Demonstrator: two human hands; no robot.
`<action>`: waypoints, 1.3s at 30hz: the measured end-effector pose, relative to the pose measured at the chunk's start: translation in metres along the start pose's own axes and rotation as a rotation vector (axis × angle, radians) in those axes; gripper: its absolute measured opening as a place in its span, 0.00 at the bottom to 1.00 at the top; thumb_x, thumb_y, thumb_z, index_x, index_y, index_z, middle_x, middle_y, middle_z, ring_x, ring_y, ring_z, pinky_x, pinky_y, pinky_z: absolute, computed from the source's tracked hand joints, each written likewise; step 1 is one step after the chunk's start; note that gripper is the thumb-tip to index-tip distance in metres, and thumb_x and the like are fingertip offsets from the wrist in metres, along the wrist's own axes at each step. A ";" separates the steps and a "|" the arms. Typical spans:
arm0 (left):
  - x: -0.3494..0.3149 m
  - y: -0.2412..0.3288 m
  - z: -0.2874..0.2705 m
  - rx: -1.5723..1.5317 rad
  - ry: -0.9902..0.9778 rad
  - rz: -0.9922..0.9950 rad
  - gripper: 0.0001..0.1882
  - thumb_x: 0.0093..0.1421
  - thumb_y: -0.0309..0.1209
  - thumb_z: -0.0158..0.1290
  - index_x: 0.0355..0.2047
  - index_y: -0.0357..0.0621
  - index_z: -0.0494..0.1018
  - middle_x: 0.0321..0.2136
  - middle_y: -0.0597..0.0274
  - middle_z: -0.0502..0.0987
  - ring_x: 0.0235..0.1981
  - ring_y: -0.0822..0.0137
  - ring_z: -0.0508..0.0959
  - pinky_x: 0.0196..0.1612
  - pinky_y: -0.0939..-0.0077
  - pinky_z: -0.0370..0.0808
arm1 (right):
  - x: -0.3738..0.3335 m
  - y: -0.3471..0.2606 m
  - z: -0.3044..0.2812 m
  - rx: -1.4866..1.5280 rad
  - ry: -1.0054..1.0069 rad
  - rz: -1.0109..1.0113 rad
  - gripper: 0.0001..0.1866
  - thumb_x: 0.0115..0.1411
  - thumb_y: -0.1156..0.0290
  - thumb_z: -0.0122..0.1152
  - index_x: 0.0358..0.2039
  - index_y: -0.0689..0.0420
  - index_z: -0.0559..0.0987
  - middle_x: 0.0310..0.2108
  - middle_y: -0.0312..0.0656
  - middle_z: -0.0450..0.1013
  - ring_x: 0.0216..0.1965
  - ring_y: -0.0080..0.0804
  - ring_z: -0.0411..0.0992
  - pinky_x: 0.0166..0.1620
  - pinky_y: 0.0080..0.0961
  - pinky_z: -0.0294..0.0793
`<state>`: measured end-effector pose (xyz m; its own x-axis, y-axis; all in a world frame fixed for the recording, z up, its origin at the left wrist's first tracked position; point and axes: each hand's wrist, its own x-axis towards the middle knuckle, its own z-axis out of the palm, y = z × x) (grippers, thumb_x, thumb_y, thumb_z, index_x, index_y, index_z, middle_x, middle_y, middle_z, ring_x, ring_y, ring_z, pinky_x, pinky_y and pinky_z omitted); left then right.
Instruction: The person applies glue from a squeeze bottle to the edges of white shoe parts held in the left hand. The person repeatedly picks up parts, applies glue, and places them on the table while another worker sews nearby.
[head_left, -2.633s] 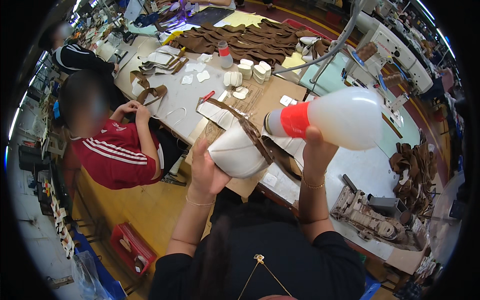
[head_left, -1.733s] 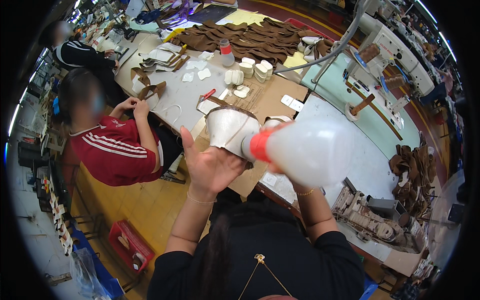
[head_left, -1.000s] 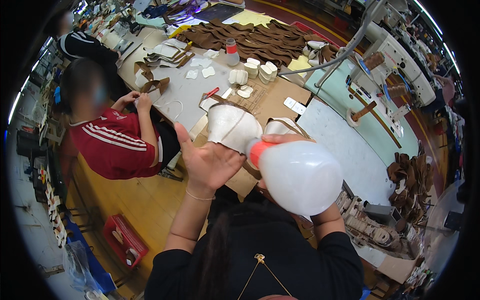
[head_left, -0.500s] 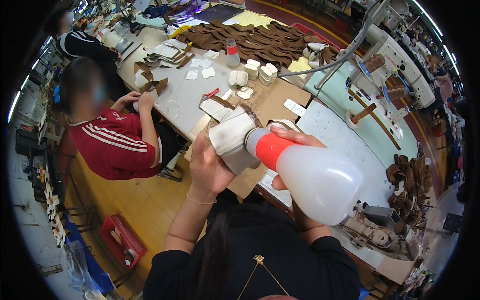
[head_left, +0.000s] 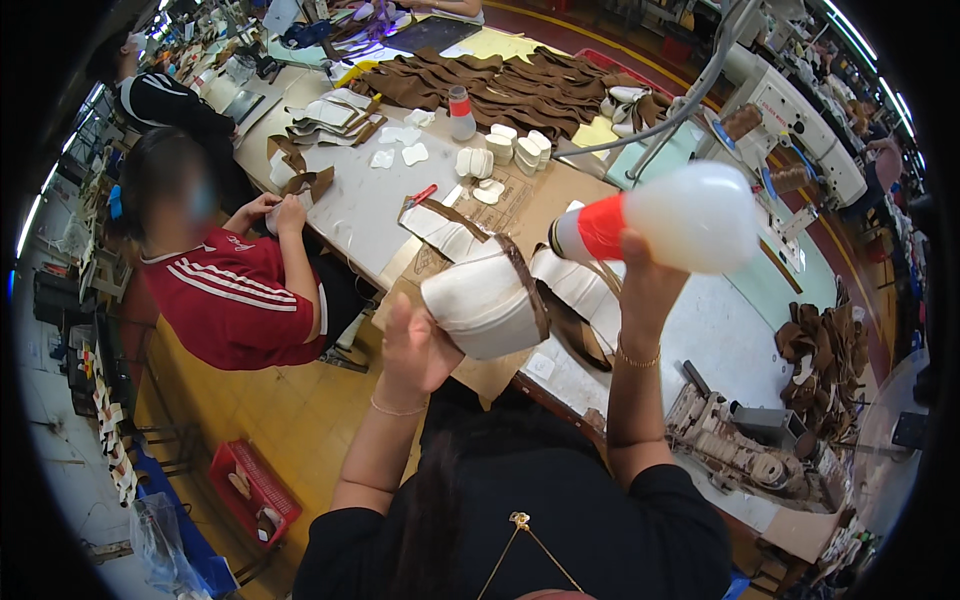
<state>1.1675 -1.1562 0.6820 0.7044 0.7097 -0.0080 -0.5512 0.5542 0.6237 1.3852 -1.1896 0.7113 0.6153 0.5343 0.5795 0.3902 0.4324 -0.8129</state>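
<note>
A curved white shoe upper piece (head_left: pixel 480 302) with a brown edge is held up over the table's near edge. My left hand (head_left: pixel 412 348) grips it from the left, the thumb upright beside it and other fingers hidden beneath. To the right, my right hand (head_left: pixel 652 282) is wrapped round a translucent white plastic bottle (head_left: pixel 695 218) with a red band. Its dark-rimmed neck points left and stands apart from the piece. Below the bottle, another white piece with brown trim (head_left: pixel 583 295) lies on the table. Behind, a similar white piece (head_left: pixel 440 228) rests on cardboard.
Stacks of white pads (head_left: pixel 528 150), a second red-banded bottle (head_left: pixel 461 113) and brown strips (head_left: pixel 480 85) occupy the far table. A sewing machine (head_left: pixel 800 130) stands at right. On the left, a co-worker in a red shirt (head_left: pixel 240 295) handles a piece. A red basket (head_left: pixel 255 490) sits on the floor.
The bottle has moved up and to the right, off the shoe upper piece, with its neck now apart from it. The piece has turned, showing more of its brown edge.
</note>
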 end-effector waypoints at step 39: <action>0.028 0.017 0.012 -0.431 -0.053 -0.001 0.53 0.49 0.69 0.33 0.58 0.31 0.46 0.59 0.47 0.52 0.60 0.52 0.54 0.61 0.59 0.47 | 0.009 0.031 -0.017 -0.008 0.105 -0.100 0.24 0.52 0.51 0.59 0.39 0.60 0.72 0.36 0.41 0.71 0.35 0.30 0.71 0.38 0.25 0.72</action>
<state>1.1828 -1.1322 0.7020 0.7210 0.6919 0.0383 -0.6787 0.6940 0.2403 1.4146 -1.1832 0.6902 0.6415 0.4097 0.6485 0.4583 0.4733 -0.7523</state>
